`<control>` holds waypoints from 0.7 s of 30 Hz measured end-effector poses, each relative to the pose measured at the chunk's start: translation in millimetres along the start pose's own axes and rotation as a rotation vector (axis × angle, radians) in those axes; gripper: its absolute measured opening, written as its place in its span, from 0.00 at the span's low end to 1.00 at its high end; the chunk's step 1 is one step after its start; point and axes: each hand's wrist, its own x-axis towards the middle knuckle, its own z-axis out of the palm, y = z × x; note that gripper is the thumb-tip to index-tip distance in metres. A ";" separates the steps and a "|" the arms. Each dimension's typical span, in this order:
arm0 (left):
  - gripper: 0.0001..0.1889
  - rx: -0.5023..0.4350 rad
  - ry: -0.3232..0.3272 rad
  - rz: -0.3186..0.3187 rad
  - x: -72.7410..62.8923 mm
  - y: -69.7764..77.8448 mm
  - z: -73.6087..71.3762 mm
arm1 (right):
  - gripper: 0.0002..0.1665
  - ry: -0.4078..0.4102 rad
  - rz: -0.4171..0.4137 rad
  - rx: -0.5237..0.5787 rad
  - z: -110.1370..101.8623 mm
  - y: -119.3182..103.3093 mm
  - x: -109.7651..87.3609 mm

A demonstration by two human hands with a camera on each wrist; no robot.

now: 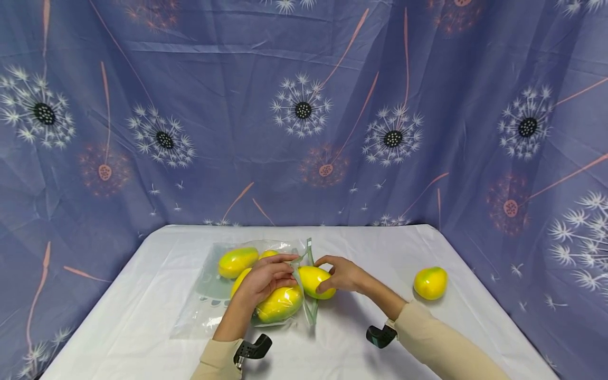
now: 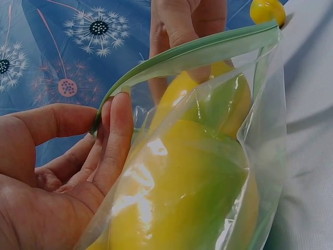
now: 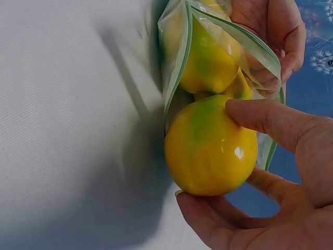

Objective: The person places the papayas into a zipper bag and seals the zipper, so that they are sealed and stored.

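A clear zip bag [image 1: 192, 319] with a green seal lies on its side, its mouth facing right. Several yellow-green mangoes are inside, one mango [image 1: 281, 305] at the front and another [image 1: 237, 262] at the back left. In the left wrist view, the left hand [image 2: 67, 161] pinches the green rim [image 2: 208, 48], keeping the mouth apart. At that mouth the right hand [image 1: 345, 274] grips a mango [image 3: 210, 148] between thumb and fingers. Its inner end is within the opening, close against a mango inside. Part of the bag's contents is hidden behind the left hand.
A single mango [image 1: 430, 283] sits on the white-covered table [image 1: 380, 338] to the right, beyond the right forearm. A blue dandelion-print cloth [image 1: 247, 174] hangs behind and along both sides of the table. Each wrist carries a black camera mount.
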 end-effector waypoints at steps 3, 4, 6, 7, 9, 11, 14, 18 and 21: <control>0.28 0.001 0.003 0.000 -0.3 0.0 0.5 | 0.37 0.019 0.003 -0.002 1.8 0.9 -0.1; 0.28 0.001 0.004 0.001 -0.3 0.0 0.5 | 0.36 0.023 0.003 0.000 1.9 1.1 -0.3; 0.28 0.002 0.004 0.001 -0.1 -0.3 0.6 | 0.36 0.028 0.007 0.005 2.6 2.1 -0.4; 0.28 0.002 0.004 0.001 0.0 -0.4 0.6 | 0.36 0.028 0.009 0.011 2.8 2.5 -0.5; 0.28 0.000 0.005 0.002 0.3 -0.7 0.5 | 0.37 0.024 0.012 0.023 2.5 3.3 -1.0; 0.27 0.002 0.008 0.002 0.5 -0.9 0.4 | 0.39 0.020 0.016 0.036 2.3 3.7 -1.3; 0.27 0.004 0.012 0.002 1.0 -1.3 0.1 | 0.41 0.015 0.018 0.052 1.4 4.0 -2.1; 0.27 0.000 0.011 -0.001 1.4 -1.9 -0.4 | 0.39 0.012 0.015 0.059 2.1 6.1 -2.8; 0.27 -0.002 0.006 -0.004 1.5 -2.2 -0.8 | 0.37 0.002 0.010 0.071 2.9 9.1 -4.3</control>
